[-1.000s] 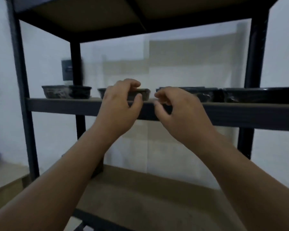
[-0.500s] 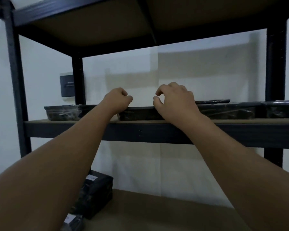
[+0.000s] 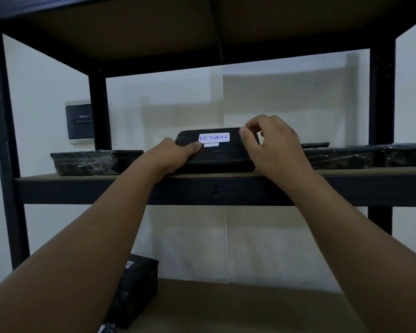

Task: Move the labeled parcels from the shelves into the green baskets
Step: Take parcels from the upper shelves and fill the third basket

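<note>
Parcel (image 3: 216, 152) is tipped up on its front edge on the middle shelf (image 3: 82, 188), black wrap, top facing the camera with a white label (image 3: 214, 137) reading "RETURN" in blue pen. Left hand (image 3: 175, 156) grips its left end, right hand (image 3: 271, 143) pinches the top right corner. More wrapped black parcels (image 3: 91, 162) lie flat either side, and another black parcel (image 3: 139, 284) sits on the shelf below.

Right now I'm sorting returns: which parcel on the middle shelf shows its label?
The tilted parcel between both hands, marked RETURN; its neighbours lie flat, labels unseen.
</note>
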